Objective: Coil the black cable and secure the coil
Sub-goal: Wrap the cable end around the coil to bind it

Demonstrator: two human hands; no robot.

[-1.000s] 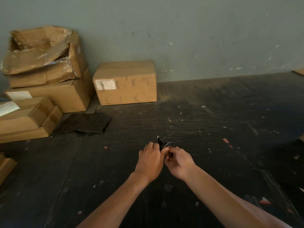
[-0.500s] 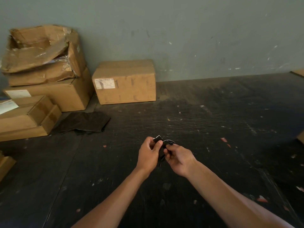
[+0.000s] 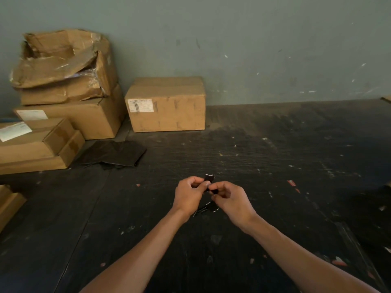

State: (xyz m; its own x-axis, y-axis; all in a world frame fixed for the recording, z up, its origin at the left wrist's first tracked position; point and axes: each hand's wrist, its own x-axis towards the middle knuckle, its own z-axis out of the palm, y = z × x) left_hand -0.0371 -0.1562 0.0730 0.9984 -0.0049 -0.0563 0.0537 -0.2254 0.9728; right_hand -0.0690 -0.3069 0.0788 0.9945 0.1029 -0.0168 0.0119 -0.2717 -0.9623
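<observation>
At frame centre, above the dark counter (image 3: pixel 275 166), left hand (image 3: pixel 188 195) and right hand (image 3: pixel 231 200) each keep a pinching grip on the black cable (image 3: pixel 209 179), probably to stop the coil springing loose.

Two bare forearms, sleeveless to the frame's edge, end in left hand (image 3: pixel 188 195) and right hand (image 3: pixel 231 200), both ungloved.

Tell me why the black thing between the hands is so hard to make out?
Head view: dim, flat light; the black cable blends into the dark floor; the left hand and right hand cover most of it; wide-angle lens bends the edges.
</observation>
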